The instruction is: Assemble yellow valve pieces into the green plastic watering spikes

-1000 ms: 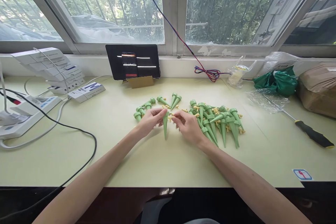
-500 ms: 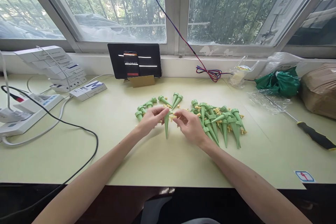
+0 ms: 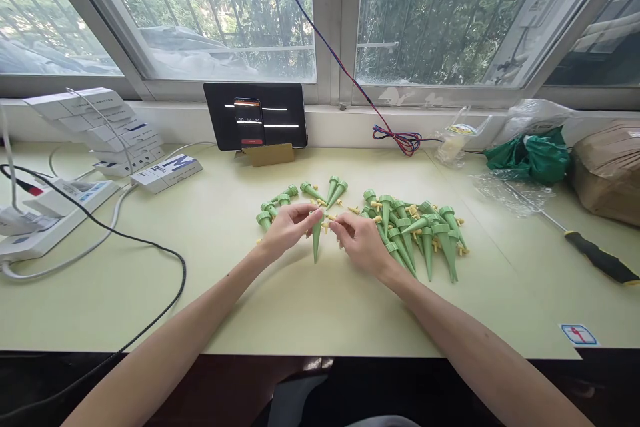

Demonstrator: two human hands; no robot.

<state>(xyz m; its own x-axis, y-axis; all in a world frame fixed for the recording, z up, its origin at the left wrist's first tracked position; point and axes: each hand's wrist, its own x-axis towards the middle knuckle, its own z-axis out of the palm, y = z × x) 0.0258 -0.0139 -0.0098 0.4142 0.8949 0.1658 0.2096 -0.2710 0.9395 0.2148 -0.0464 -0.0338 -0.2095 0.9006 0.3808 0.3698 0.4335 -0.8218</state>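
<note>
My left hand (image 3: 293,227) pinches a green plant watering spike (image 3: 317,240) by its upper end, with the tapered point hanging down. Close to its right side, my right hand (image 3: 359,238) has its thumb and forefinger closed on a small yellow valve (image 3: 328,221). The valve is at the spike's side; whether it sits in the spike is too small to tell. Behind the hands lie two green spikes (image 3: 336,191) and several loose yellow valves (image 3: 354,209). More spikes (image 3: 270,208) lie beyond my left hand, partly covered by it.
A large pile of green spikes (image 3: 427,237) with yellow valves lies right of my right hand. Farther right is a screwdriver (image 3: 597,257). A tablet (image 3: 285,117) stands at the back. White boxes (image 3: 167,172), a power strip (image 3: 65,220) and a black cable (image 3: 165,250) occupy the left.
Both hands stay almost in place. The yellow valve in my right hand has tilted slightly beside the spike.
</note>
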